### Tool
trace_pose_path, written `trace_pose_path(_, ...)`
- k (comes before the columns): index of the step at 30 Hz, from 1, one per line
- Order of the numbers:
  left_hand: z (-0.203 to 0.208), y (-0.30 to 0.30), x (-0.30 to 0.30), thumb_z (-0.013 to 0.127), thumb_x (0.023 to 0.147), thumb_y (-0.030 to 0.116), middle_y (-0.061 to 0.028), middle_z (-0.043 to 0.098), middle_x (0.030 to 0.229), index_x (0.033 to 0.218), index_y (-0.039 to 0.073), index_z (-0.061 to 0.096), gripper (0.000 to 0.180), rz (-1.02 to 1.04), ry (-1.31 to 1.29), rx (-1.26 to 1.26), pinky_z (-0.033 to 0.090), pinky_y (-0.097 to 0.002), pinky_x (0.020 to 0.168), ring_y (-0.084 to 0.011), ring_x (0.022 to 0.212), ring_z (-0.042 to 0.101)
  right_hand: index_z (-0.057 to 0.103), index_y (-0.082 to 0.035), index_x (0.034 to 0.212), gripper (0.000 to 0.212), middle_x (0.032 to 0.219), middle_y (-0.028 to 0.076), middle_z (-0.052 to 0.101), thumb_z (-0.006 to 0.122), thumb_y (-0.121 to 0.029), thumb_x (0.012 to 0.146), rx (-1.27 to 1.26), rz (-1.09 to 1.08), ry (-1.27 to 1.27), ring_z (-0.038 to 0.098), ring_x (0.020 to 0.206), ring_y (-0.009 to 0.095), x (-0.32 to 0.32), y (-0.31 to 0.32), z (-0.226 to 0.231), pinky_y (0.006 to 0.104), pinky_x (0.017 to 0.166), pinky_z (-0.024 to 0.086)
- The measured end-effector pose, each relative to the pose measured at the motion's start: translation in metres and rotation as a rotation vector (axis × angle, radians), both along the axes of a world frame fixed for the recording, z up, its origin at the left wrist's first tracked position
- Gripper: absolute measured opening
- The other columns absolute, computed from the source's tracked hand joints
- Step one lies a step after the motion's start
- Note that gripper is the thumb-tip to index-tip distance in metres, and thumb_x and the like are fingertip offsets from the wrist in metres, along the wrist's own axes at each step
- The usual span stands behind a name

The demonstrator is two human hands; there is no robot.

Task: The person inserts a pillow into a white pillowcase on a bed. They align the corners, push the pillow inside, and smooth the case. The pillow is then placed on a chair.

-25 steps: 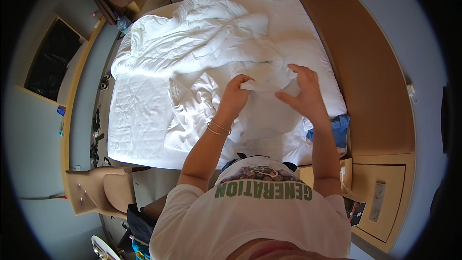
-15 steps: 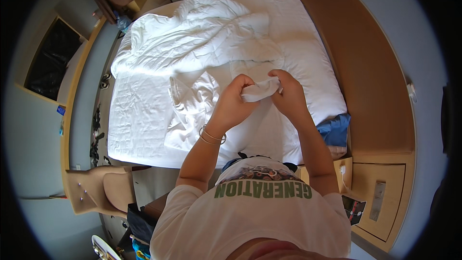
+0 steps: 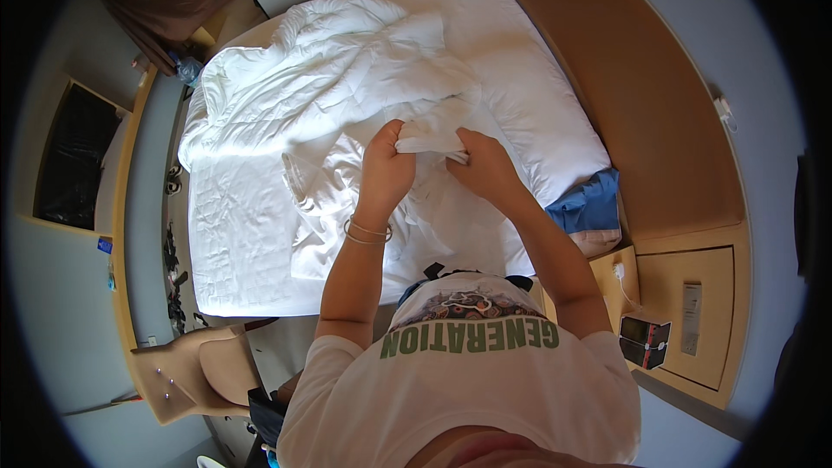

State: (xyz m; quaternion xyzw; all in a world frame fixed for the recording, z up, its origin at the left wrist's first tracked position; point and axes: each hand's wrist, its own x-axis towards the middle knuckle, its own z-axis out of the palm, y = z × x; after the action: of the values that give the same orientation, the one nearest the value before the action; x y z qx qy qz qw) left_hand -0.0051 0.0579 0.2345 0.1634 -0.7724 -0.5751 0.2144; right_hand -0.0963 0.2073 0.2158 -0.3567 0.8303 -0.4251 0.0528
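Note:
My left hand [image 3: 387, 169], with bangles at its wrist, and my right hand [image 3: 485, 165] grip the two ends of a white cloth [image 3: 431, 137]. It is stretched between them above the bed in a narrow, folded band. Fingers of both hands are curled around its edges, partly hidden. Whether it joins the white fabric below I cannot tell. Just left of my left hand, a crumpled white cloth [image 3: 325, 178] lies on the white sheet [image 3: 234, 234].
A rumpled white duvet [image 3: 329, 69] covers the bed's far left part. Blue fabric [image 3: 589, 208] lies at the right corner, beside a brown headboard [image 3: 650, 121] and wooden nightstand [image 3: 685, 312]. A beige chair [image 3: 195, 373] stands at the lower left.
Both hands have shifted left with the white cloth, which is now more level and pulled straighter between them. The whole view has also shifted a little.

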Motion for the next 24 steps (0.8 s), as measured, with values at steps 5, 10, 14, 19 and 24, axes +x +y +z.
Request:
trace_pose_path(5,-0.004,0.007,0.0,0.061,0.083,0.013,-0.0165,0.064,0.079,0.095,0.0,0.059,0.018,-0.17,-0.194,-0.33,0.049,-0.0376,0.067,-0.0305,0.074,0.063,0.061,-0.002,0.093,0.016,0.082,0.008,0.065,0.065,-0.006,0.079,-0.44,-0.114,-0.517,0.06,0.072,0.018,-0.025,0.012,-0.007,0.0303,0.066,0.048)
trace_pose_path(10,-0.026,-0.006,-0.016,0.058,0.083,0.007,-0.019,0.067,0.084,0.103,-0.003,0.062,0.023,0.009,-0.11,-0.451,0.05,-0.034,0.07,-0.0293,0.077,0.066,0.063,-0.003,0.099,0.021,0.086,0.003,0.065,0.069,-0.009,0.079,-0.545,0.013,-0.772,0.06,0.078,0.013,-0.013,0.008,-0.004,0.0282,0.07,0.048)
trace_pose_path(14,-0.029,-0.011,-0.023,0.055,0.084,0.005,-0.0148,0.069,0.087,0.113,-0.007,0.06,0.032,0.014,-0.037,0.115,0.049,-0.0272,0.069,-0.013,0.079,0.063,0.065,0.0,0.101,0.032,0.088,0.007,0.068,0.074,-0.019,0.076,-0.17,0.042,-0.326,0.062,0.083,0.015,-0.004,0.007,-0.014,0.0288,0.076,0.048)
trace_pose_path(19,-0.024,-0.006,-0.014,0.061,0.084,0.012,-0.0163,0.068,0.087,0.107,-0.003,0.062,0.027,-0.208,-0.218,-0.194,0.05,-0.0317,0.069,-0.019,0.078,0.066,0.066,-0.001,0.104,0.022,0.092,0.005,0.068,0.058,-0.006,0.083,-0.498,-0.088,-0.615,0.062,0.083,0.014,-0.026,0.009,-0.025,0.0289,0.075,0.049)
trace_pose_path(24,-0.033,-0.011,-0.01,0.064,0.081,0.018,-0.0236,0.064,0.087,0.093,-0.002,0.064,0.023,-0.143,-0.26,-0.548,0.05,-0.0433,0.07,-0.042,0.084,0.061,0.065,0.0,0.104,0.022,0.093,0.004,0.067,0.059,-0.006,0.084,-0.453,0.016,-0.881,0.061,0.085,0.013,-0.014,0.008,-0.017,0.0276,0.076,0.048)
